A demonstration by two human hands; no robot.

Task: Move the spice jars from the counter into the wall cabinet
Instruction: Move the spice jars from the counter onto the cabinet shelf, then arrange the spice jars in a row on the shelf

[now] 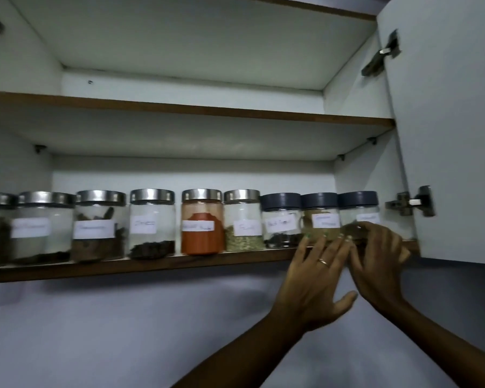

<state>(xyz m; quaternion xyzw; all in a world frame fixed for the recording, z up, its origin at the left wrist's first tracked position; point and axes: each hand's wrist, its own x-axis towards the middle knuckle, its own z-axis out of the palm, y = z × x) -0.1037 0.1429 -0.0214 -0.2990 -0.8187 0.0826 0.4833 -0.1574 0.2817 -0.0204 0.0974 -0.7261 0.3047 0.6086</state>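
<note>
A row of labelled spice jars stands on the lower shelf (151, 266) of the open wall cabinet. Steel-lidded ones sit to the left, among them a red powder jar (202, 233). Three dark-lidded jars are at the right end. My right hand (375, 253) curls around the lower front of the rightmost dark-lidded jar (359, 203), which stands on the shelf. My left hand (317, 270) has its fingers spread, with the fingertips against the base of the middle dark-lidded jar (319, 217). The counter is out of view.
The upper shelf (179, 106) holds nothing that I can see. The cabinet door (454, 135) stands open at the right, with a hinge (412, 204) just beside the last jar. A plain wall lies below the cabinet.
</note>
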